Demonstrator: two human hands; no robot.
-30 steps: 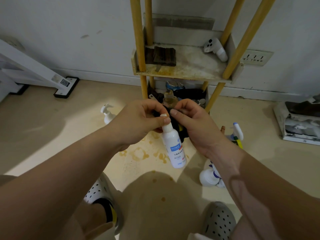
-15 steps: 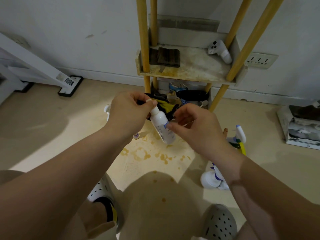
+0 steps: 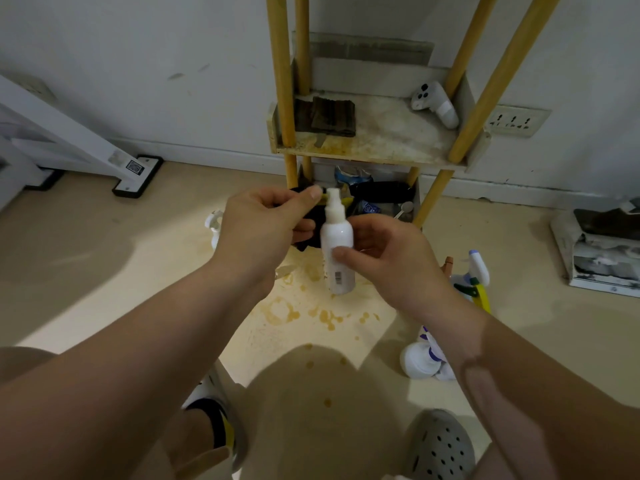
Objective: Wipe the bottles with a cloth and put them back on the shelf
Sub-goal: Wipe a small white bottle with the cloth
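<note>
A white spray bottle [image 3: 337,244] is held before the shelf [image 3: 381,147], turned upright from its earlier tilt, so wiping is judged under way. Its long axis is vertical, nozzle up. It is gripped by fingers of the right hand [image 3: 391,258]. A dark cloth [image 3: 311,233] is pinched at its neck by fingers of the left hand [image 3: 263,233].

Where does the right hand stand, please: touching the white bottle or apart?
Touching. Head view: the right hand pinches the white bottle, thumb across its front.
</note>
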